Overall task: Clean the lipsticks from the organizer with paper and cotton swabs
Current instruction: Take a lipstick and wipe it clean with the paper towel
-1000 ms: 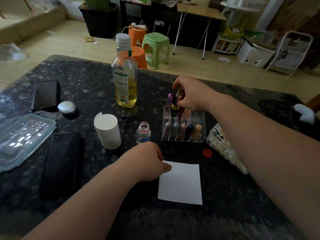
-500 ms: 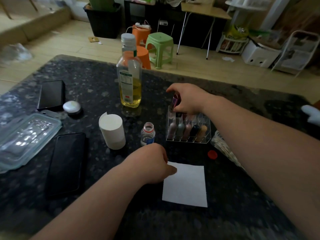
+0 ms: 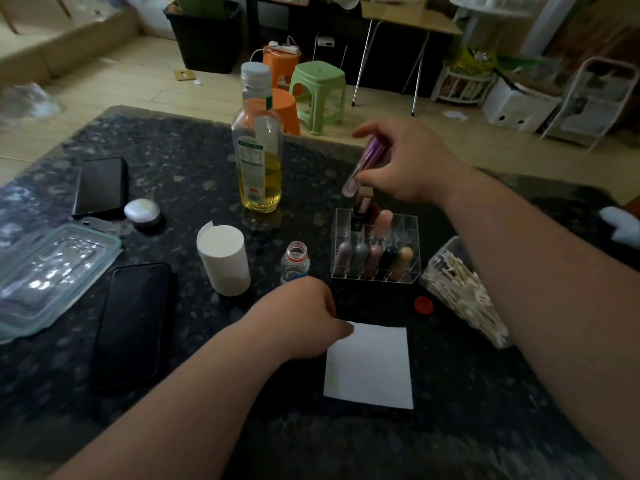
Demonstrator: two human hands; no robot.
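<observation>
The right hand (image 3: 412, 168) pinched a tilted purple lipstick (image 3: 367, 164) in its grip above the far-left corner of the organizer (image 3: 410, 233). The left hand (image 3: 304, 317), grip curled, touched the paper (image 3: 372, 368), hold unclear. A dropped tube could have toppled the open bottle (image 3: 295, 261).

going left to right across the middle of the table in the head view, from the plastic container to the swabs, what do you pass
clear plastic container → white paper roll → small open bottle → lipstick organizer → red cap → cotton swabs
</observation>
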